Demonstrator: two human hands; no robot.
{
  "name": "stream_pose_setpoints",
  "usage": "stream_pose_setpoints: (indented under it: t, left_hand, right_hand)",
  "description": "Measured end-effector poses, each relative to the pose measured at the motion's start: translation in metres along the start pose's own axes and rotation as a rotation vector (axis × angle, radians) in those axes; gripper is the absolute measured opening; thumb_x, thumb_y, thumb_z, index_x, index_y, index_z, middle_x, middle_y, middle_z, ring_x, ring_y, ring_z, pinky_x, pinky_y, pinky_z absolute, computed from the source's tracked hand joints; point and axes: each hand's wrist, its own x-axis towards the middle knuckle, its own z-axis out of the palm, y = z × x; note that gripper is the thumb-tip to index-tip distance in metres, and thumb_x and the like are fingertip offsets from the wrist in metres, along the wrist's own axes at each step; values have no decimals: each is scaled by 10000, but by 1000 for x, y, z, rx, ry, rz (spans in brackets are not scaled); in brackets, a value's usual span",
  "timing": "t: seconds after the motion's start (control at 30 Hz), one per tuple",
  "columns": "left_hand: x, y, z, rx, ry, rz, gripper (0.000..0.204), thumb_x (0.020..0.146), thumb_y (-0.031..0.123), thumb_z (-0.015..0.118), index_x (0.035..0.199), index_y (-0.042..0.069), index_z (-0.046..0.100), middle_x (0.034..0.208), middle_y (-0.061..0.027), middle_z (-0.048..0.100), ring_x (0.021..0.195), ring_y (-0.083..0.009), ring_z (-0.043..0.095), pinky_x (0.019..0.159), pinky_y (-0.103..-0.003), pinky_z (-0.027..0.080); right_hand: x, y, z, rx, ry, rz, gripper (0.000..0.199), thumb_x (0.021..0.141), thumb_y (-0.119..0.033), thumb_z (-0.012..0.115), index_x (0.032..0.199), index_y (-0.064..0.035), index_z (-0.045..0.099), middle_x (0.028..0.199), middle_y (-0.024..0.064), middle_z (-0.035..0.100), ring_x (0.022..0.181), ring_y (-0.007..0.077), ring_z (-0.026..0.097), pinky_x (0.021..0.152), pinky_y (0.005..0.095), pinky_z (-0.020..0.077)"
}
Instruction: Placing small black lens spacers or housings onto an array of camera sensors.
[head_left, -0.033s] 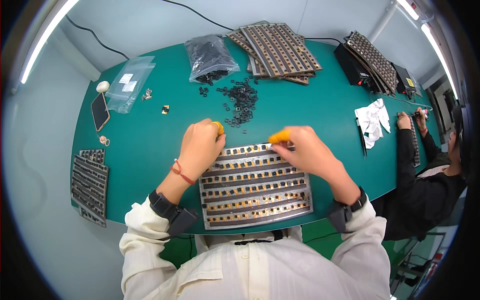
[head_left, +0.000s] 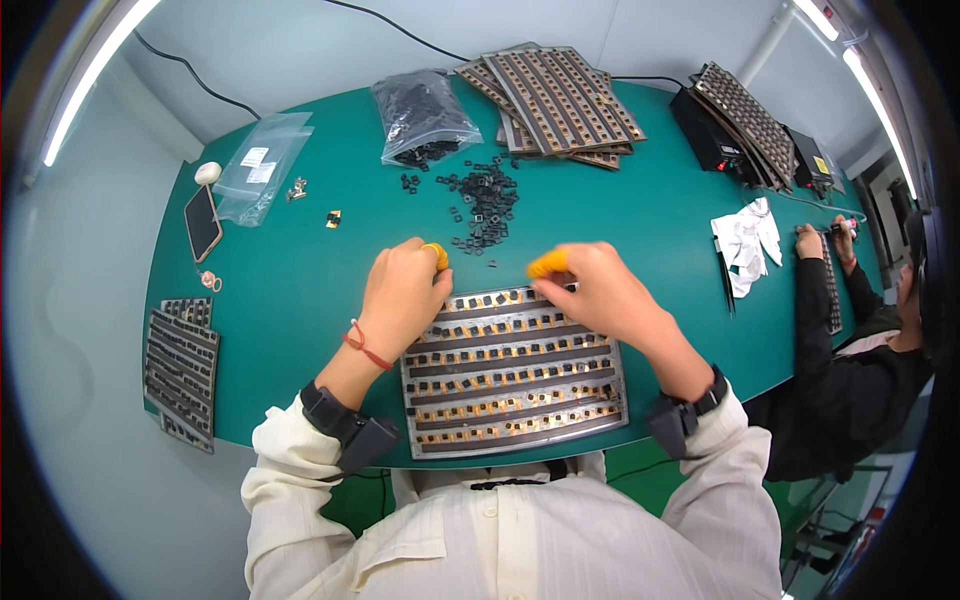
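Both hands work at the far edge of a grey slotted tray that lies on the green desk right in front of the person; its rows hold small dark parts on brownish strips. The left hand is curled, knuckles up, with an orange finger cot on one fingertip, resting at the tray's top left corner. The right hand is also curled, its orange-capped fingertip pressed down near the top row; whether either hand pinches a part I cannot tell, since the fingers cover the spot. A loose heap of small black square parts lies just beyond the hands, beside a clear bag of the same parts. The likely trouble, as I judge it: a wrist or sleeve brushing the filled rows could knock seated parts out of their slots, and a part pushed in askew could jam or pop free; a sweep of the hand could also scatter the heap. The top row under the hands is hidden, the tray's near edge runs under the person's chest, and the parts are too small to tell their orientation. A stack of similar trays sits at the far side, and another person's sleeve comes in at the right
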Motion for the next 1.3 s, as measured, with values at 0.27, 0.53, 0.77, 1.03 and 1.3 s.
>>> stream_pose_setpoints:
  t: [0.27,0.53,0.77,1.03,1.3]
  left_hand:
    - [-5,-13,-16,-193,-34,-107,168,757,133,737,829,-19,729,719,-107,621,622,-239,607,586,-360,488]
    - [-79,6,-57,-248,-256,85,123,761,126,743,821,32,690,759,-64,602,705,-249,577,693,-355,473]
    - [-117,20,-58,-166,-308,184,129,771,129,744,814,25,682,810,-81,607,751,-261,567,729,-358,474]
    - [-127,25,-49,-171,-259,211,123,784,132,753,803,30,686,776,-73,580,731,-257,558,720,-358,461]
    - [-151,36,-59,-13,-343,226,316,807,245,788,671,-2,645,635,-80,528,588,-255,501,597,-367,408]
  right_hand:
    - [47,-3,38,-55,-22,84,199,810,-90,749,950,50,731,778,165,714,697,265,701,652,360,550]
    - [50,-5,37,-75,-22,164,183,805,-77,754,929,53,723,778,152,685,708,256,671,660,357,531]
    - [15,-28,14,-102,2,-34,141,815,-64,738,906,39,706,846,154,623,786,321,644,704,400,510]
    - [-83,-32,-18,-164,-62,19,130,804,-57,751,894,19,697,873,131,600,740,303,625,664,379,509]
    - [-142,-14,-6,-178,-40,102,154,802,-69,765,896,30,695,935,115,616,767,288,636,697,365,533]
